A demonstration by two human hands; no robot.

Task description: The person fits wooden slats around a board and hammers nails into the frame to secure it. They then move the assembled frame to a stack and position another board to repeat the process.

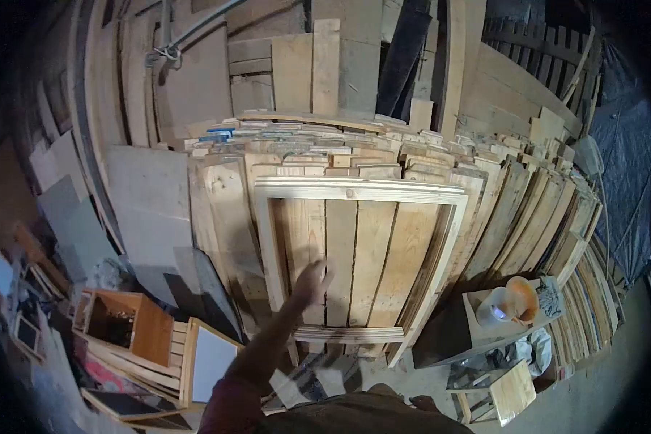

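My left hand (pixel 311 283) reaches in from the lower left, in front of a pale wooden frame (pixel 362 192). Its fingers are slightly apart, and nothing shows in them. The frame stands upright, leaning on a stack of boards (pixel 372 253) that shows through its opening. A crossbar (pixel 351 334) joins its two side posts near the bottom, and the posts run on below it as short legs. My right hand is out of view.
At the left, an orange-brown wooden box (pixel 148 336) sits near a white-panelled frame (pixel 213 362). To the right, a white bucket (pixel 493 307) and an orange bucket (pixel 522 298) stand on a box-like stand. A small wooden stool (pixel 512 390) is lower right.
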